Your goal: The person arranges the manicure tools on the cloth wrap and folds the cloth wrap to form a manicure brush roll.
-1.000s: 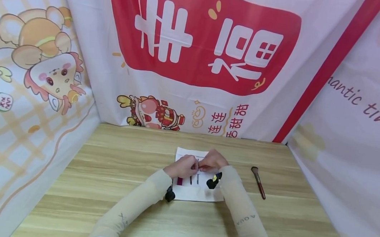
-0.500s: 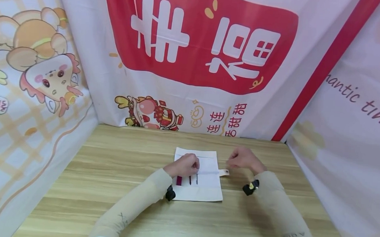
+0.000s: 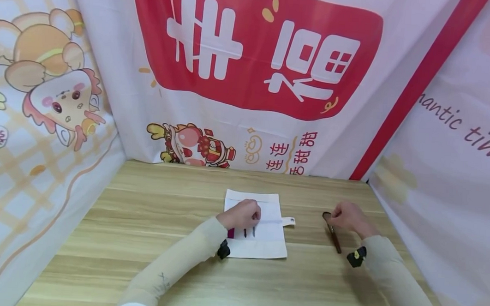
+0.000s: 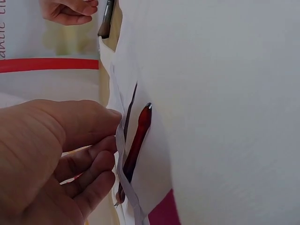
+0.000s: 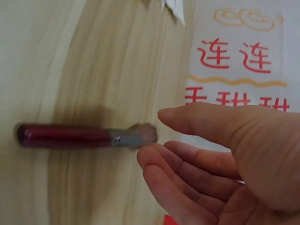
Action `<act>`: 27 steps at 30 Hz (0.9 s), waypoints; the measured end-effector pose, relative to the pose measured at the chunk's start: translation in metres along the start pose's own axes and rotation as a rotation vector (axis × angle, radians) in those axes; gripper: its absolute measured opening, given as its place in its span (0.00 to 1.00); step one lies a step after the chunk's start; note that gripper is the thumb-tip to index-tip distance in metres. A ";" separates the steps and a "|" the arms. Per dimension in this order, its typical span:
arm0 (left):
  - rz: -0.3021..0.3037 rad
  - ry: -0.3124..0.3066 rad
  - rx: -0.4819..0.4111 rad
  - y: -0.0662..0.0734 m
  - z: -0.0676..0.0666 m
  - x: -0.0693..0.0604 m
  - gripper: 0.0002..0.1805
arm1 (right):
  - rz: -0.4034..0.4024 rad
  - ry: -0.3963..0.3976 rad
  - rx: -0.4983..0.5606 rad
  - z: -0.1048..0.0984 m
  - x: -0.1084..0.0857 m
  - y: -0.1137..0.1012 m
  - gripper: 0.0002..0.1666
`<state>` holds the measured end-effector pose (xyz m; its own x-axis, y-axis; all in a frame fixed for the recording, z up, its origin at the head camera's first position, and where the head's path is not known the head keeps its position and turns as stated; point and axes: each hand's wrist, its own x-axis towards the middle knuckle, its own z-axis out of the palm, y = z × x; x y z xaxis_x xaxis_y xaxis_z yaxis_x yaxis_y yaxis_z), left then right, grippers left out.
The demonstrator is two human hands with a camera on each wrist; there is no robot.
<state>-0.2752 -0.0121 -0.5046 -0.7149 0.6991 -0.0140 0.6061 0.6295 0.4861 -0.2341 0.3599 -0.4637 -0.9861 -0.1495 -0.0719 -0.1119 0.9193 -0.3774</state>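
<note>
Glossy brush handle (image 5: 68, 136), metallic ferrule (image 5: 125, 138), matt cloth-like wrap (image 4: 225, 112), smooth wood-grain tabletop (image 3: 312, 290).

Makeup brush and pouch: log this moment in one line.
left hand: pinches elastic band on white pouch | right hand: near bristles, not gripping | makeup brush: on table

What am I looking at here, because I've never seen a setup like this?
There is no robot: these are a person's bare hands, the left hand and the right hand. The wide picture comes from a camera on the person's head, the two close ones from cameras worn on the wrists. On the wooden table lies an open white case with slim dark tools and a magenta piece, and a brush lies to its right. The left hand pinches a pale band on the case. The right hand is at the brush's bristle end, thumb and fingers apart, apparently not gripping it.
</note>
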 end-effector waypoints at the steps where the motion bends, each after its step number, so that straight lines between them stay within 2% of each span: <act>1: -0.001 -0.003 0.003 0.001 0.000 0.000 0.05 | 0.005 0.002 0.000 0.000 -0.002 0.003 0.13; 5: -0.013 -0.014 0.000 0.001 0.003 0.003 0.04 | 0.036 -0.004 0.014 0.005 -0.006 0.013 0.16; 11: -0.002 -0.010 0.006 -0.001 0.007 0.006 0.04 | 0.106 -0.015 0.039 0.012 -0.008 0.020 0.11; 18: 0.062 0.024 0.023 -0.003 0.007 0.007 0.04 | 0.172 -0.084 0.102 0.014 -0.003 0.021 0.10; 27: 0.059 0.029 0.006 -0.002 0.009 0.005 0.05 | 0.233 -0.189 0.164 0.016 0.006 0.021 0.13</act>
<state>-0.2774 -0.0068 -0.5135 -0.6872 0.7253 0.0397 0.6496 0.5892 0.4805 -0.2404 0.3722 -0.4870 -0.9410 -0.0209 -0.3378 0.1505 0.8682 -0.4729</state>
